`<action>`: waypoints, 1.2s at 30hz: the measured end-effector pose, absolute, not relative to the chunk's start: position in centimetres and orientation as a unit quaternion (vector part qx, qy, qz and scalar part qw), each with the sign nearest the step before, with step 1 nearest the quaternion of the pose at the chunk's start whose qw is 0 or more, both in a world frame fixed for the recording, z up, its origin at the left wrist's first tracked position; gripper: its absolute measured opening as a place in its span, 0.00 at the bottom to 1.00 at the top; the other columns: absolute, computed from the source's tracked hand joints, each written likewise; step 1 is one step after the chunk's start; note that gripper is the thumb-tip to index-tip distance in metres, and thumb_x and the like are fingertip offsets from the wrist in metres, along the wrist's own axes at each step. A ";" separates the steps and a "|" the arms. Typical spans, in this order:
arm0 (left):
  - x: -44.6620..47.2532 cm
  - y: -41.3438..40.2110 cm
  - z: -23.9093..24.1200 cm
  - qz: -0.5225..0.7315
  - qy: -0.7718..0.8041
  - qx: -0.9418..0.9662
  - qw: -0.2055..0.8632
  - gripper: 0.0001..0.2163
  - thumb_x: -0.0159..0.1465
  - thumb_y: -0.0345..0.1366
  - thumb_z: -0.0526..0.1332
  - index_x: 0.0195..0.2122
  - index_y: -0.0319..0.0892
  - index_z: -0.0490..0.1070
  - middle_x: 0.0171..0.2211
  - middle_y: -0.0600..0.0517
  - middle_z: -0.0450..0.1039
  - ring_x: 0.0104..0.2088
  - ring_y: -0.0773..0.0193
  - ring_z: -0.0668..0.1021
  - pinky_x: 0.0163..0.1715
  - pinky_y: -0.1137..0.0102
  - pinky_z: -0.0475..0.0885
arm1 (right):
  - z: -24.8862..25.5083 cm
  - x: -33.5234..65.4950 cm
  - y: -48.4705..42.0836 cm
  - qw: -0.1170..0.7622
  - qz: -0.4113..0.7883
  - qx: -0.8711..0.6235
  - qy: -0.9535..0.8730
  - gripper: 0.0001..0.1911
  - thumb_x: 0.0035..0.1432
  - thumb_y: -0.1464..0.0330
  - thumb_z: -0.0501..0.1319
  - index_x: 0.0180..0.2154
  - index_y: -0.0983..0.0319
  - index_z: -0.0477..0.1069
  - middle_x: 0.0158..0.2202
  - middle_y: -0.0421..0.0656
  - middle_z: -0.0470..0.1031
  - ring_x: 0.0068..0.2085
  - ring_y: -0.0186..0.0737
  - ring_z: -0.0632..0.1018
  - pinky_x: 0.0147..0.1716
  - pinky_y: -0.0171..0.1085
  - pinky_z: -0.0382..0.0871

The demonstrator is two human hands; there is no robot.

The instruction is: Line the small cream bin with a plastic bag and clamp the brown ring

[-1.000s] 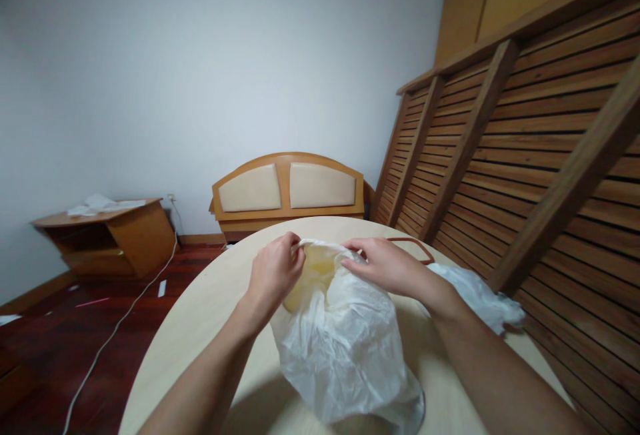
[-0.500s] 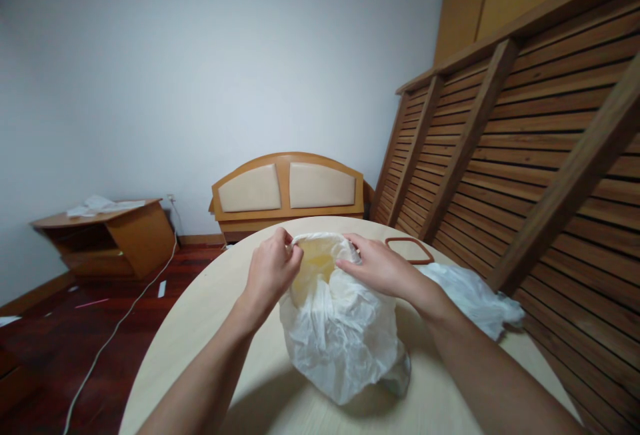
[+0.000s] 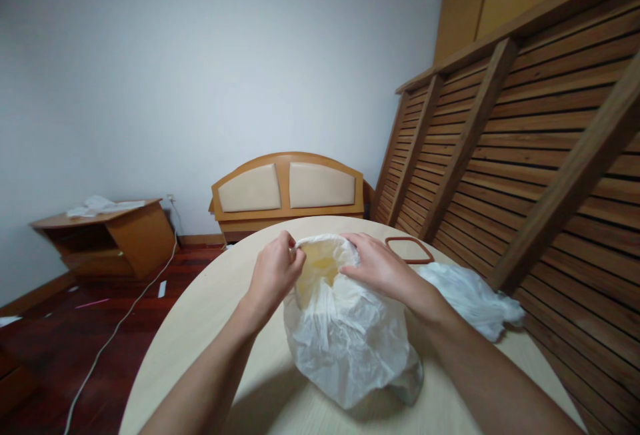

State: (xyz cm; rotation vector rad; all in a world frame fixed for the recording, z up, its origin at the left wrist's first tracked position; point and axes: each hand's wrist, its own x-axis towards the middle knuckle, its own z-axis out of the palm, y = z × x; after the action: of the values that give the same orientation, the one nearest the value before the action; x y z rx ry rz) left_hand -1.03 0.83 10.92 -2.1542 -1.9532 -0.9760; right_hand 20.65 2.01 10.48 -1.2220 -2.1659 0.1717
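Observation:
A crumpled white plastic bag (image 3: 345, 335) stands on the round pale table (image 3: 210, 328) with its mouth held wide and a yellowish inside showing. My left hand (image 3: 274, 273) pinches the rim of the bag on the left side, fingers closed. At the right side of the mouth, my right hand (image 3: 376, 265) grips the rim with fingers curled over the plastic.
A second white plastic bag (image 3: 470, 298) lies on the table to the right, next to a reddish-brown ring-shaped frame (image 3: 409, 250). Slatted wooden bed frames (image 3: 525, 155) lean along the right. A headboard (image 3: 289, 188), a low cabinet (image 3: 107, 235) and a floor cable (image 3: 115, 335) stand beyond.
Both hands have kept their grip on the rim. The bag has been lowered and has settled more squat on the table, with its mouth spread a little wider.

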 end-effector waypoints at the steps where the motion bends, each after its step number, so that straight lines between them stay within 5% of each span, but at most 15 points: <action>1: -1.0 0.8 10.9 -0.313 -0.639 -0.702 0.035 0.04 0.64 0.35 0.57 0.37 0.42 0.69 0.30 0.48 0.78 0.31 0.59 0.78 0.28 0.70 0.60 | 10.6 20.6 2.0 0.316 0.071 -0.470 -0.821 0.26 0.52 0.69 0.67 0.54 0.63 0.72 0.54 0.51 0.76 0.55 0.52 0.76 0.56 0.46 0.66; 9: -0.4 0.6 10.8 -0.316 -0.617 -0.720 0.018 0.05 0.64 0.35 0.58 0.39 0.42 0.71 0.29 0.49 0.77 0.31 0.60 0.78 0.30 0.70 0.63 | 10.8 19.9 1.6 0.323 0.013 -0.533 -0.782 0.24 0.64 0.55 0.59 0.56 0.60 0.72 0.54 0.52 0.77 0.54 0.53 0.77 0.54 0.47 0.67; 16: -0.2 0.5 10.8 -0.297 -0.610 -0.734 0.009 0.05 0.65 0.34 0.58 0.40 0.42 0.71 0.31 0.49 0.78 0.30 0.60 0.78 0.30 0.70 0.64 | 10.7 20.4 2.2 0.289 0.018 -0.521 -0.803 0.13 0.63 0.70 0.57 0.46 0.59 0.78 0.46 0.48 0.81 0.49 0.47 0.79 0.50 0.42 0.69; 24: -0.2 0.1 10.9 -0.334 -0.500 -0.797 0.051 0.16 0.64 0.37 0.63 0.53 0.47 0.70 0.55 0.47 0.72 0.49 0.56 0.78 0.44 0.67 0.71 | 10.5 19.9 2.2 0.310 0.033 -0.509 -0.802 0.20 0.56 0.78 0.57 0.48 0.60 0.77 0.49 0.47 0.80 0.51 0.46 0.78 0.52 0.41 0.67; 30: 0.0 0.4 10.9 -0.313 -0.511 -0.797 0.071 0.05 0.67 0.35 0.62 0.40 0.47 0.78 0.38 0.53 0.80 0.37 0.61 0.80 0.34 0.71 0.69 | 11.0 19.5 2.1 0.336 0.049 -0.484 -0.807 0.17 0.54 0.74 0.64 0.47 0.61 0.77 0.43 0.46 0.81 0.44 0.44 0.80 0.47 0.39 0.70; 36: -0.3 0.5 11.1 -0.302 -0.547 -0.776 0.086 0.06 0.68 0.35 0.60 0.40 0.46 0.77 0.38 0.52 0.80 0.36 0.62 0.80 0.32 0.72 0.66 | 10.5 19.9 2.3 0.324 0.079 -0.482 -0.810 0.16 0.58 0.66 0.66 0.49 0.60 0.76 0.47 0.47 0.81 0.48 0.46 0.80 0.49 0.40 0.69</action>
State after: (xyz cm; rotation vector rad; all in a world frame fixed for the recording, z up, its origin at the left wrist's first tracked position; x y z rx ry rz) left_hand -0.28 0.46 11.14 -2.3129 -1.6314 -0.9002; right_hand 19.85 2.26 10.55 -1.2639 -2.1249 0.2059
